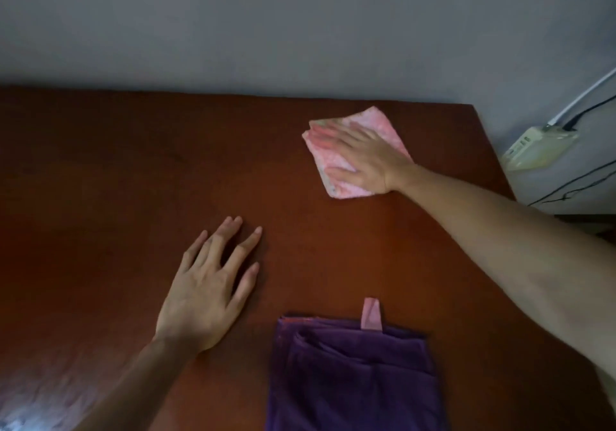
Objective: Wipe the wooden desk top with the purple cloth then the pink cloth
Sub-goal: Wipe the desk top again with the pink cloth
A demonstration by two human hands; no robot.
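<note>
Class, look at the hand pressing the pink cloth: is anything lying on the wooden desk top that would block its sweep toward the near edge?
Yes. The folded purple cloth lies near the front edge, and the left hand rests flat mid-desk. Otherwise the wooden desk top around the right hand and the pink patterned cloth shows bare.

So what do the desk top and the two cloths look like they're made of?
Desk top: reddish-brown wood or veneer, semi-gloss, with a glare patch near the left corner. Purple cloth: plush, probably microfibre, soft folds. Pink cloth: thinner mottled fabric lying flat under the right hand.
</note>
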